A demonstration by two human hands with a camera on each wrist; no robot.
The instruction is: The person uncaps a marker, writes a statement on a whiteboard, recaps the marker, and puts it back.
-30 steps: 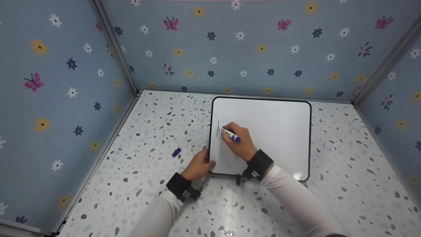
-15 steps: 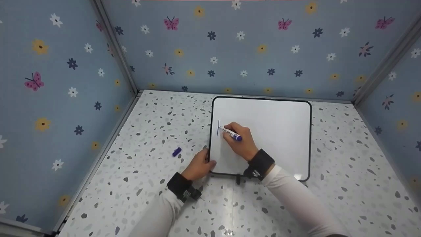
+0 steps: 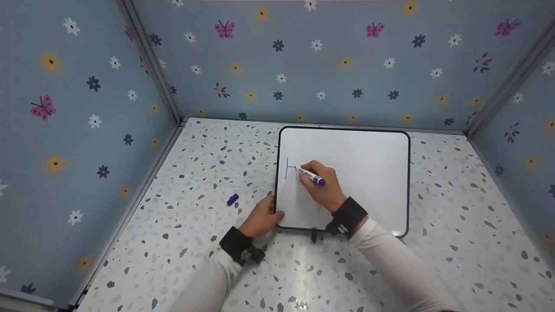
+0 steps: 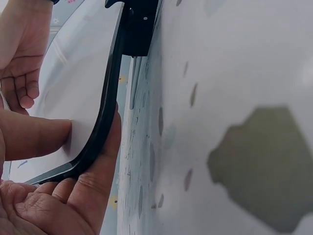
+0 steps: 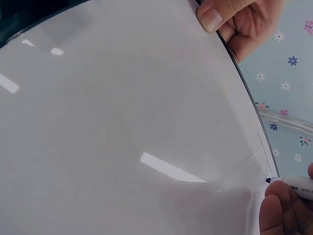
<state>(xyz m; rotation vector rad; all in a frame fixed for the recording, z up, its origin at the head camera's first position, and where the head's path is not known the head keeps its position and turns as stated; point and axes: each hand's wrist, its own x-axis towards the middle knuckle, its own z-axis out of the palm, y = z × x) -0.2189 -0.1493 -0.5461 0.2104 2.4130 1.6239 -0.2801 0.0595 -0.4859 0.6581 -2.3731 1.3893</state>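
A whiteboard (image 3: 355, 182) with a black rim lies on the speckled table. My right hand (image 3: 323, 184) pinches a white marker (image 3: 310, 175) with a purple end, its tip at the board's left part. Blue strokes (image 3: 287, 168) show there: an upright line and a short line running right from it to the tip. At the lower left corner my left hand (image 3: 261, 218) grips the board; in the left wrist view the thumb (image 4: 39, 136) presses the white face and the fingers (image 4: 95, 188) curl under the rim. The right wrist view shows the marker's dark tip on the surface.
A purple marker cap (image 3: 233, 199) lies on the table (image 3: 208, 160) left of the board. Near the board's front edge sits a small black piece (image 3: 314, 235). Blue walls (image 3: 303, 65) with flowers and butterflies stand behind and at both sides.
My right hand has moved a little to the right with the marker, and a short horizontal line now runs from the upright one. The left hand keeps its hold on the board.
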